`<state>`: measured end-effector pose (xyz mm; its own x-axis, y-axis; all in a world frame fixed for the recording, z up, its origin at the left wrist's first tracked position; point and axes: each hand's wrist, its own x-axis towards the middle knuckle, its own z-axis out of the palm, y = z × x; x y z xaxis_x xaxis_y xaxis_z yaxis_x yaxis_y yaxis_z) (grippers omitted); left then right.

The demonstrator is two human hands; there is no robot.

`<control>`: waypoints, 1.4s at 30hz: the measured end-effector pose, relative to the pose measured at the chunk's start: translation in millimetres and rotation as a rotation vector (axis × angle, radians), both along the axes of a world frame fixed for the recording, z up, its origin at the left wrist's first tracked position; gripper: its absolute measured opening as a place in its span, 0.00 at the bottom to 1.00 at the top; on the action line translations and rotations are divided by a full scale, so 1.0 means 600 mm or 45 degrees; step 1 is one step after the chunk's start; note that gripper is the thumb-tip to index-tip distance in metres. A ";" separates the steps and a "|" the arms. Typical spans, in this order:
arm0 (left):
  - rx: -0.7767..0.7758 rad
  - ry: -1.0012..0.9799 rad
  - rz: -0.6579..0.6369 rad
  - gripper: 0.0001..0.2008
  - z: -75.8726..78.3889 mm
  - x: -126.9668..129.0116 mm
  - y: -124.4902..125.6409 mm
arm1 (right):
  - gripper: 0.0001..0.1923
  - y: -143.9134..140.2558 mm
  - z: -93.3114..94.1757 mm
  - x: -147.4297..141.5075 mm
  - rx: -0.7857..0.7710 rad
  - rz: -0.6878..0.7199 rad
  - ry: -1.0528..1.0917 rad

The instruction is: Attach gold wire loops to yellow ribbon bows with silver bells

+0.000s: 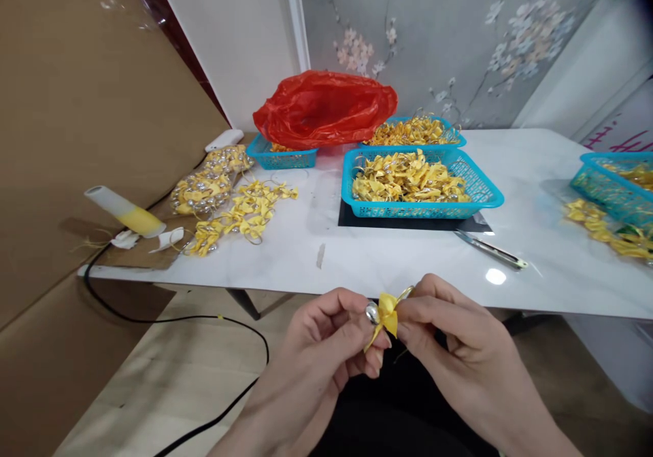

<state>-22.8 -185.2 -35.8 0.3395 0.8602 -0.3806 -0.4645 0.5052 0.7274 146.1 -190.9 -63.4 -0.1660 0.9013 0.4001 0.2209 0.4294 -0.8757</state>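
Observation:
Between my two hands, in front of the table's near edge, is a small yellow ribbon bow [388, 314] with a shiny silver bell [372, 313] at its left side. My left hand [339, 338] is closed, pinching the bell end between thumb and fingers. A thin gold cord loop [407, 293] sticks up at the bow's right, where the fingers of my right hand [449, 324] are pinched together on it. The right fingertips partly hide the cord. A loose thread end hangs below the bow.
On the white table [286, 256] stands a blue basket [423, 210] heaped with yellow bows; others sit behind it and at far right [594, 178]. A red plastic bag [326, 113], a bow pile [249, 209], a utility knife [492, 251] and a thread cone [125, 211] are around. A black cable [204, 317] hangs left.

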 end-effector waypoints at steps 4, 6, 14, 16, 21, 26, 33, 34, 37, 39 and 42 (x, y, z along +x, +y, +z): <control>-0.037 -0.019 -0.008 0.06 0.000 0.002 0.001 | 0.09 0.000 0.001 -0.003 -0.015 -0.030 0.049; -0.059 -0.029 -0.008 0.06 0.000 0.003 0.002 | 0.08 0.000 0.002 -0.003 -0.037 -0.032 0.054; -0.076 0.003 0.014 0.09 0.002 0.002 0.001 | 0.09 0.006 0.004 -0.002 -0.041 -0.027 0.042; -0.059 0.032 0.019 0.09 0.003 0.003 0.001 | 0.10 0.007 0.001 -0.004 -0.019 -0.011 0.029; 0.070 0.194 0.077 0.08 0.000 0.006 0.002 | 0.10 0.004 -0.017 -0.010 -0.024 -0.142 0.044; 0.215 0.396 0.184 0.04 -0.008 0.009 0.002 | 0.10 -0.006 -0.012 0.000 0.341 -0.394 -0.297; 0.318 0.449 0.192 0.02 -0.020 0.007 0.001 | 0.12 -0.011 0.006 -0.004 0.579 -0.238 -0.427; 0.334 0.433 0.191 0.03 -0.020 0.007 -0.001 | 0.12 -0.008 0.005 -0.008 0.583 -0.250 -0.414; 0.357 0.421 0.191 0.05 -0.019 0.009 -0.003 | 0.11 -0.001 0.000 -0.019 0.658 -0.300 -0.428; 0.352 0.420 0.200 0.05 -0.017 0.012 -0.002 | 0.12 0.003 -0.003 -0.025 0.717 -0.333 -0.504; 0.315 0.404 0.227 0.06 -0.019 0.015 0.003 | 0.12 0.000 -0.003 -0.031 0.795 -0.371 -0.610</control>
